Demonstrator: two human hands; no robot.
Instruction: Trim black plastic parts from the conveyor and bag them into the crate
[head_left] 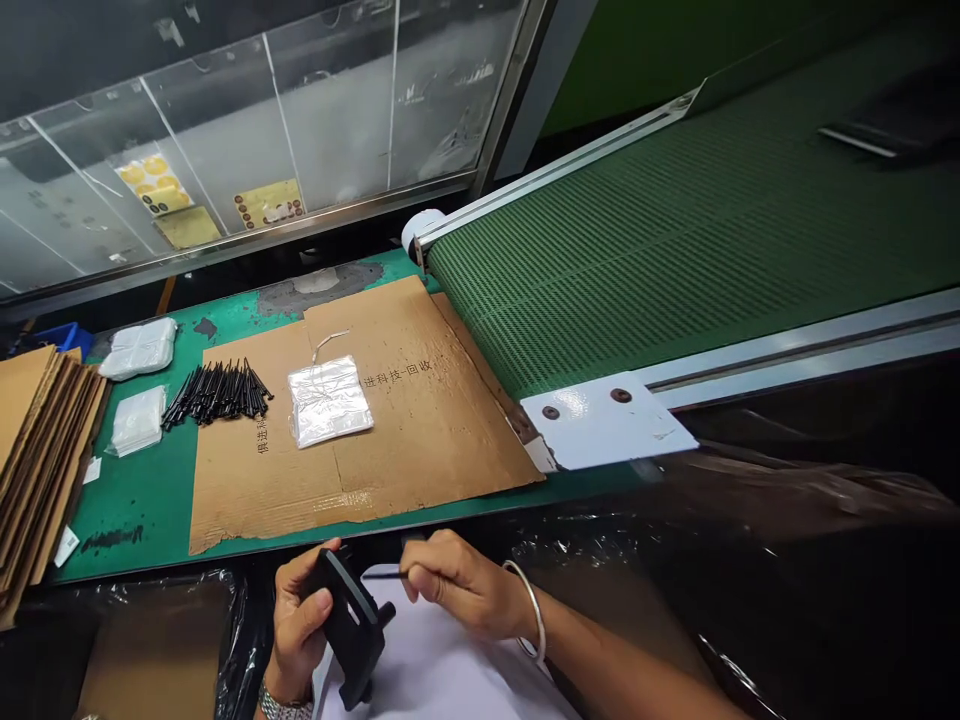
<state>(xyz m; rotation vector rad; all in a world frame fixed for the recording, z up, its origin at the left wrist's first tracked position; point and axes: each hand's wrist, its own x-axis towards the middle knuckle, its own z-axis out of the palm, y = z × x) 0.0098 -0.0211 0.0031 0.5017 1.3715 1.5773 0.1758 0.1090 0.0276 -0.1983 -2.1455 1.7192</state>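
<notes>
My left hand [300, 620] is closed around the edge of a black plastic bracket-like part [350, 630], with a slot and a stub sticking out on its right. Pinched in my right hand [469, 585] is a thin black rod [384, 575], pointing left at the part's upper edge; whether the tip touches it I cannot tell. Beyond my hands, a pile of thin black rods [217, 392] lies on a flat cardboard sheet [427, 440]. Beside the pile sits a stack of clear plastic bags [330, 400].
A green conveyor belt [600, 250] slopes up to the right, carrying a dark object [892, 125] at its far end. Stacked cardboard pieces [45, 470] stand at the left of the green table [150, 520]. Wrapped white packs [139, 348] lie near them. A clear-panelled screen [337, 130] rises behind.
</notes>
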